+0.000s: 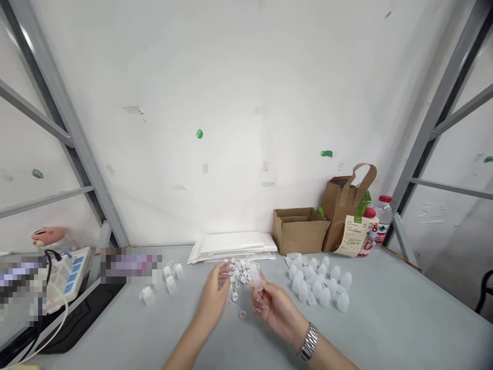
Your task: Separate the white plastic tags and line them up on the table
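Observation:
My right hand, with a metal watch on its wrist, grips a small translucent plastic bottle between thumb and fingers. The bottle is tilted, its upper end beside a pile of small white caps with ring loops. At the left edge of that pile is my left hand, its fingers curved and apart; nothing shows clearly between them. One loose ring piece lies in front of the pile. Several translucent bottles lie grouped to the right. Several capped pieces with loops stand to the left.
White flat packages lie against the wall. Behind the bottles stand an open cardboard box, a brown paper bag and a red-capped water bottle. A power strip with cables and a black panel occupy the left side.

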{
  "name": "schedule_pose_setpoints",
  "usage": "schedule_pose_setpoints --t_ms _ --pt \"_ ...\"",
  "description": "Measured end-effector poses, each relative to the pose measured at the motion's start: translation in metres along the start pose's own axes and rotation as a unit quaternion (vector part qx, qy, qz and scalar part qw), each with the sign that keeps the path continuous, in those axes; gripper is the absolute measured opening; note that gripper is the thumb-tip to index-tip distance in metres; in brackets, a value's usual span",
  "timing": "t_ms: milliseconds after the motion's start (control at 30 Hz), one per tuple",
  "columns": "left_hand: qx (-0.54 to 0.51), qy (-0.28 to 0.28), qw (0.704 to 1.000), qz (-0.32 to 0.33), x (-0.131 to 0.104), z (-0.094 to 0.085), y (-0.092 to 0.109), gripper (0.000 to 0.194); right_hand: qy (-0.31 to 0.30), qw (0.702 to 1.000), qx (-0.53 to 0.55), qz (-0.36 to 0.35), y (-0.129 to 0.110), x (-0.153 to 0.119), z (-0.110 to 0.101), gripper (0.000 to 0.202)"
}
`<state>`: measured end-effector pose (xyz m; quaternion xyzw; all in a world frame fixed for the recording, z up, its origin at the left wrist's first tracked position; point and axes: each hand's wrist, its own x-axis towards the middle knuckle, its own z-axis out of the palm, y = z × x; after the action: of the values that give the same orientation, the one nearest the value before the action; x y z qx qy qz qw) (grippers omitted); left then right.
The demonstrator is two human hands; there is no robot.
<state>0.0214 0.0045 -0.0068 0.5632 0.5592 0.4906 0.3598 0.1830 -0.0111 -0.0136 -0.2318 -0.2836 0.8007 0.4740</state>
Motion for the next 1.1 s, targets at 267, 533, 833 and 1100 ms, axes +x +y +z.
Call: schedule_pose_setpoints --t_ms 267,533,833,1100 --pt "0.316 0.0 0.948 0.02 0.008 -0.006 -0.016 0.025 0.022 0.999 -0.031 -0.016 -0.001 0.0 -0.001 0.034" --pt "0.157 0.053 0.986 0.033 0.01 0.001 -0.02 0.011 0.062 0.988 -0.136 -0.05 0.004 0.002 -0.002 0.038" --pt "-0.261 -0.025 0.951 -0.165 -0.002 0.007 0.004 0.036 0.182 0.875 -0.406 -0.188 0.016 0.004 -0.008 0.028" --pt "-0.299 0.031 0.944 -0.137 -0.005 0.009 0.004 0.033 0.183 0.779 -0.553 -0.231 0.015 -0.008 0.002 0.013"
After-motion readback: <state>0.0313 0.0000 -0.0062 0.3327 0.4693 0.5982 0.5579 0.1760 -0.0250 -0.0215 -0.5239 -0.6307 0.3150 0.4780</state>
